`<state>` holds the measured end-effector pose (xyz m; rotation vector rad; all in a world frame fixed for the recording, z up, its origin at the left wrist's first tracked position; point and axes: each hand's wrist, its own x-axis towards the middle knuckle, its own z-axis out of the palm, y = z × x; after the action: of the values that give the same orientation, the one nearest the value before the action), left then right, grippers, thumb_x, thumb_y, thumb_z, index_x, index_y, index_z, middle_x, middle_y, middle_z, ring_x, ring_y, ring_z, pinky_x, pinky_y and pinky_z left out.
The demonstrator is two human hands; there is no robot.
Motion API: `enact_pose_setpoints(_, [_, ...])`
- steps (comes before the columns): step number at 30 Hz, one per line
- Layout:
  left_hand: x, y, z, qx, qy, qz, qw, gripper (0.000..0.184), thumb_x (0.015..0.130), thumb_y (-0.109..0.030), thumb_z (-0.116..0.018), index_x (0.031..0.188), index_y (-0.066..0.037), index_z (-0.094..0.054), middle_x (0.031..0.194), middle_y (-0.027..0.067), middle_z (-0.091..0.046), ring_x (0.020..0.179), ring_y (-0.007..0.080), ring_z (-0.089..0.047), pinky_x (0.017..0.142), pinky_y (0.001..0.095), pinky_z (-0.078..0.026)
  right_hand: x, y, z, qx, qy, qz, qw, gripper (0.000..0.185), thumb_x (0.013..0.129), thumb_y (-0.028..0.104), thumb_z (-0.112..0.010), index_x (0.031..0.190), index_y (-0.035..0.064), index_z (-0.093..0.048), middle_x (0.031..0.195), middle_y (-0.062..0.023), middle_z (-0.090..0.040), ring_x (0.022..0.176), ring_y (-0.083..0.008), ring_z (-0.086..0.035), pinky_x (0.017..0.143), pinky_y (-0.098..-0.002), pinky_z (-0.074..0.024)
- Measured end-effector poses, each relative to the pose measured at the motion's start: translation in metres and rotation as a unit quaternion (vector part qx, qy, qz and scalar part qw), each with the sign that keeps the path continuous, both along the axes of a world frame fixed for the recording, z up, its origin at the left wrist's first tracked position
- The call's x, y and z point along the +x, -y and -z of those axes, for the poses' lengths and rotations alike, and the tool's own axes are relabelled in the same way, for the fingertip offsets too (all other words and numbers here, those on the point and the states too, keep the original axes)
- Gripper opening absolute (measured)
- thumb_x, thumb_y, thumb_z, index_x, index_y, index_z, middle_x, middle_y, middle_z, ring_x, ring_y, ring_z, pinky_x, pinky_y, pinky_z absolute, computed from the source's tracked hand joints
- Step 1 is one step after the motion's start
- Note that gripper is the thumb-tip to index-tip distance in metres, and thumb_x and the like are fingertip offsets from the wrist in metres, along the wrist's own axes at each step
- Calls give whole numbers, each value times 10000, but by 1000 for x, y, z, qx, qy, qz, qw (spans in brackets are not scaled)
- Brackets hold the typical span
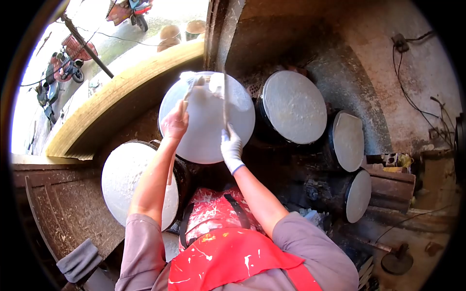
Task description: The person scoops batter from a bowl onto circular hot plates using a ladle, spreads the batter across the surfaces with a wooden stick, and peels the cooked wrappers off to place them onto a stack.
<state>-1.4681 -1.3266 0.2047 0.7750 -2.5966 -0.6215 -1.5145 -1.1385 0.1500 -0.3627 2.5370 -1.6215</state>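
My left hand (174, 122), bare, is closed around the handle of a brush-like tool (190, 88); its end is coated in white and lies over the far left of a round white surface (206, 126). My right hand (232, 149) wears a whitish glove with a blue cuff and grips a long thin stick (225, 99), which reaches across the same surface to its far edge. Beside the stick sits a white lump (216, 83). I cannot make out whether the round surface is a liquid or a coated sheet.
Another white-topped round vessel (128, 179) stands at the lower left. More white-topped vessels (294, 106) curve along the right. A yellowish curved ledge (131, 87) borders the left, with scooters (65, 65) outside. A grey cloth (79, 260) lies lower left; cables (399, 72) hang on the wall.
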Motion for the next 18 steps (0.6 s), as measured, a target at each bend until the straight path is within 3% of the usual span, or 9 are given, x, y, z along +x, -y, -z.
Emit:
enact_pose_setpoints(3, [16, 13, 8, 15, 27, -49, 998, 396, 760, -225, -541, 1145, -186, -455, 827, 142, -609, 754, 325, -591, 620, 418, -467, 16, -43, 12, 37, 62, 77, 994, 361, 855, 155, -507, 1195, 36, -484, 1120, -193, -547, 986, -286, -569, 826, -304, -441])
enact_pose_setpoints(4, [20, 14, 10, 21, 36, -66, 997, 412, 758, -234, -546, 1157, -190, -453, 825, 146, -610, 752, 328, -591, 617, 417, -469, 21, -39, 13, 38, 20, 49, 998, 367, 851, 164, -514, 1197, 44, -485, 1123, -199, -543, 994, -292, -562, 836, -307, -434])
enact_pose_setpoints(10, [32, -3, 10, 53, 32, -91, 994, 422, 750, -259, -568, 1154, -180, -474, 854, 155, -613, 780, 336, -592, 665, 426, -471, 8, 11, 11, 36, 60, -81, 994, 365, 845, 182, -514, 1194, 76, -497, 1058, -209, -573, 966, -305, -565, 835, -329, -419])
enact_pose_setpoints(13, [39, -10, 10, 84, 22, -107, 990, 433, 754, -265, -569, 1168, -171, -484, 890, 170, -610, 814, 351, -583, 704, 426, -466, -1, -26, 2, 77, 28, -22, 996, 361, 851, 195, -515, 1189, 70, -502, 1083, -193, -569, 974, -258, -575, 835, -320, -423])
enact_pose_setpoints(14, [41, -10, 14, 85, 23, -108, 990, 433, 754, -265, -569, 1168, -171, -484, 890, 170, -610, 814, 351, -583, 704, 426, -466, -11, -36, 14, -7, 9, 26, 1000, 355, 856, 184, -507, 1184, 49, -500, 1095, -186, -566, 987, -259, -570, 849, -313, -423])
enact_pose_setpoints(16, [44, -8, 29, 87, -32, -126, 988, 421, 743, -222, -588, 1148, -131, -517, 805, 147, -624, 699, 278, -617, 646, 369, -480, -20, -49, 25, 10, 5, 31, 999, 347, 858, 171, -502, 1174, 29, -502, 1115, -178, -557, 1001, -267, -562, 857, -299, -423])
enact_pose_setpoints(17, [45, -7, 38, 88, -33, -126, 988, 421, 743, -222, -588, 1148, -131, -517, 805, 147, -624, 699, 278, -617, 646, 369, -480, -20, -42, 21, 27, 31, 7, 999, 336, 856, 159, -507, 1158, 14, -512, 1132, -169, -553, 1011, -255, -559, 860, -287, -420])
enact_pose_setpoints(18, [46, -6, 47, 104, -51, -125, 985, 417, 749, -203, -593, 1149, -109, -518, 743, 117, -610, 604, 220, -590, 577, 329, -471, -18, -36, 16, 64, 42, -40, 996, 325, 849, 139, -520, 1144, 3, -521, 1128, -159, -561, 1011, -230, -557, 869, -282, -413])
